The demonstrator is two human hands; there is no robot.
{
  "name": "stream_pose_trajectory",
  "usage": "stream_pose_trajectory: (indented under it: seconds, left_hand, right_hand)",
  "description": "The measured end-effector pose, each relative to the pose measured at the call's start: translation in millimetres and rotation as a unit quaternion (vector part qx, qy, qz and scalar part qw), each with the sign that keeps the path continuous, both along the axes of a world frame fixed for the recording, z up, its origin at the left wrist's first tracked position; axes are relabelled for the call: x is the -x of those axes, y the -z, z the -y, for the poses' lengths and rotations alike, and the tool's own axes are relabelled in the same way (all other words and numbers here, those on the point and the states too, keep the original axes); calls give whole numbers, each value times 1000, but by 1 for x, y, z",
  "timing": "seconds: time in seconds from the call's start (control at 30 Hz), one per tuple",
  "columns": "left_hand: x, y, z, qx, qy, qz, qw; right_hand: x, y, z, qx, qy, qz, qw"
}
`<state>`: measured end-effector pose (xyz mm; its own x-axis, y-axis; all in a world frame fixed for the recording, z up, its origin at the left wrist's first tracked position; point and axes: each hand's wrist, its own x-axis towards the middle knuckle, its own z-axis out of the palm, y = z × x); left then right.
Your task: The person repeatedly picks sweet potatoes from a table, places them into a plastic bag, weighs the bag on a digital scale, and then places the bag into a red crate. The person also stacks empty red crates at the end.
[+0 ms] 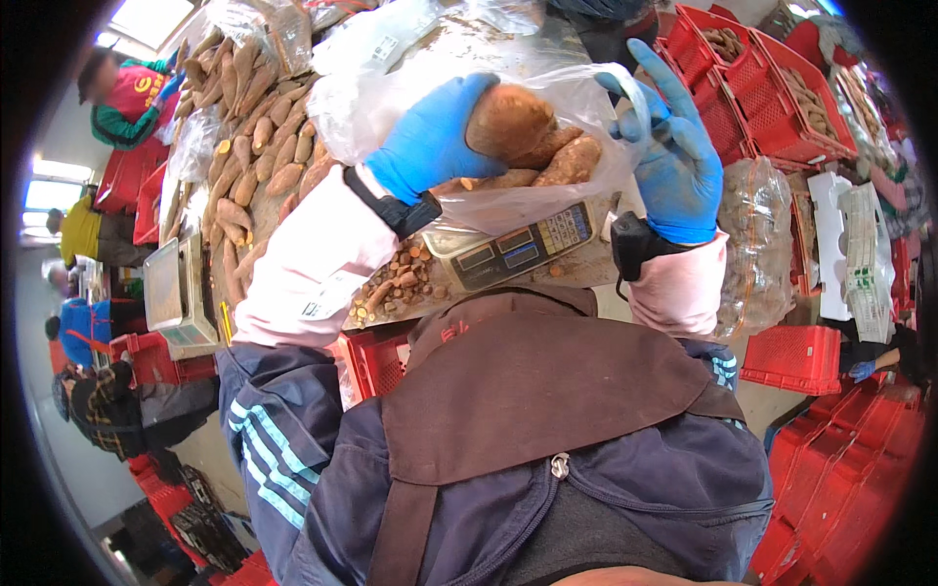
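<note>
My left hand (432, 139), in a blue glove, grips a large brown sweet potato (509, 121) over a clear plastic bag (498, 209). More sweet potatoes (571, 160) lie in the bag, below and right of the held one. The gloved right hand (678, 161) has a rim of the bag looped over its fingers, which are spread and hold the bag's mouth wide. Beneath the bag is a digital scale (513, 249) with a keypad; the bag hides most of its platform.
Loose sweet potatoes (286, 179) are heaped at the left, with small cut ends (410, 275) near the table's front edge. A second scale (172, 293) stands far left. Red crates (784, 102) and bundled clear bags (755, 242) are at the right. A co-worker (128, 102) is at upper left.
</note>
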<state>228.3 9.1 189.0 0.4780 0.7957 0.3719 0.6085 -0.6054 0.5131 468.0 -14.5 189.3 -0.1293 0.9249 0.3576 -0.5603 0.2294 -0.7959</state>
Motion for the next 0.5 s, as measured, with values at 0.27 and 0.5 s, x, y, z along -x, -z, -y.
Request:
stream_pose_trajectory:
  seconds: [0.27,0.5]
  left_hand:
    - [-36,78,-18,32,-11,-195,980]
    - [-6,71,2,87,-44,-98,990]
  right_hand:
    - [-2,12,-3,-23,-56,35,998]
    - [-1,16,-1,-32,-97,27,994]
